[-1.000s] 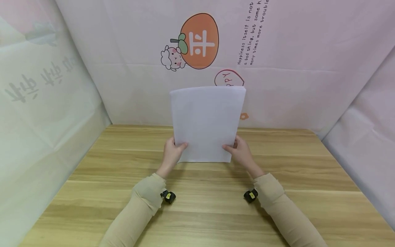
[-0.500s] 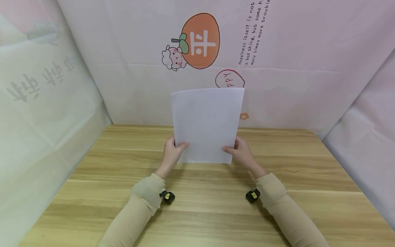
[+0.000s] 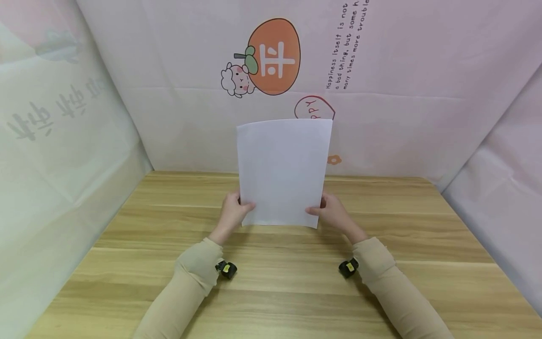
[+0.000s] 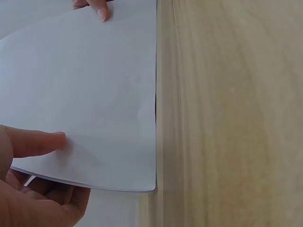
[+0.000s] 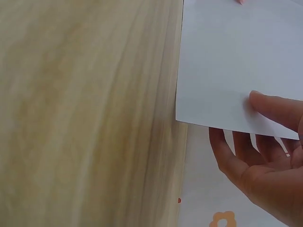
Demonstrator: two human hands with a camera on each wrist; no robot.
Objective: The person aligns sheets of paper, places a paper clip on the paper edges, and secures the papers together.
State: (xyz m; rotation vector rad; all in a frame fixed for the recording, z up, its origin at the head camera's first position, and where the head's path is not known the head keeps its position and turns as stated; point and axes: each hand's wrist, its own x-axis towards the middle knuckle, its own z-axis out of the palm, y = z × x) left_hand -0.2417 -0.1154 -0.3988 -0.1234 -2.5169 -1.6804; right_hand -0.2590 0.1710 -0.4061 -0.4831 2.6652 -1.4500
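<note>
A stack of blank white paper (image 3: 283, 169) stands upright in the head view, its lower edge close to the wooden tabletop. My left hand (image 3: 234, 210) grips its left side near the bottom, thumb on the near face and fingers behind. On the opposite side my right hand (image 3: 332, 212) pinches the lower right edge the same way. The left wrist view shows layered sheet edges beside the left thumb (image 4: 38, 142). Below the paper's edge in the right wrist view, the right fingers (image 5: 244, 153) reach behind it; their tips are hidden.
The wooden table (image 3: 279, 282) spreads out in front of both forearms. Behind it hangs a pale printed cloth (image 3: 402, 132) with an orange fruit drawing (image 3: 292, 47). More cloth (image 3: 76, 155) closes off the left and right sides. Small black devices (image 3: 228, 270) sit at both wrists.
Both hands have shifted slightly down along the paper's sides. The sheets' upper right corners, slightly fanned a second ago, now line up, and the stack looks a little narrower at the top.
</note>
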